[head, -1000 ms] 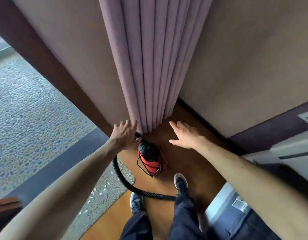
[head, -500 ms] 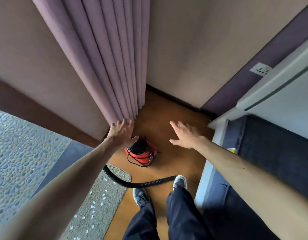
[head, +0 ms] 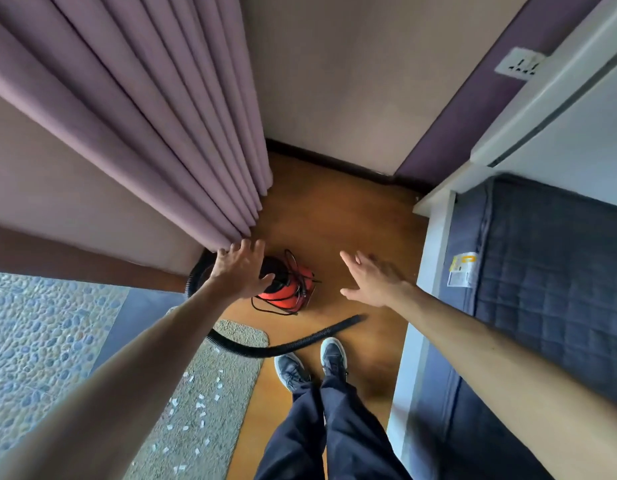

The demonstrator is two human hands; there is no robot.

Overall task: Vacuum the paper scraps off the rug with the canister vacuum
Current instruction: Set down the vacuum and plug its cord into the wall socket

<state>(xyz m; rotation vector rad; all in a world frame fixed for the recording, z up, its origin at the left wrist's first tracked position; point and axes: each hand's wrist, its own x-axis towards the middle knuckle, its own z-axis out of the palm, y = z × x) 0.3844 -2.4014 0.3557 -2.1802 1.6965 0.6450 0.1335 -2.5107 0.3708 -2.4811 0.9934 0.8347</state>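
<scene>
The red and black canister vacuum (head: 288, 291) sits on the wooden floor (head: 335, 216) in a narrow corner, with the hem of a mauve pleated curtain (head: 154, 112) hanging just beside it. A loose black cord (head: 295, 268) is tangled over its body and trails onto the floor. The left hand (head: 241, 268) hovers over its dark top, fingers (head: 246, 245) spread and relaxed, gripping nothing; whether it touches the vacuum I cannot tell. The right hand (head: 373, 282) is held out flat over bare floor, empty too. The ribbed hose (head: 293, 344) curves across the rug (head: 231, 368) corner and ends just ahead of the person's shoes (head: 310, 363). White paper scraps (head: 196, 403) dot the rug. A white bed frame (head: 428, 271) with a dark quilted mattress (head: 549, 271) hems in the right side.
</scene>
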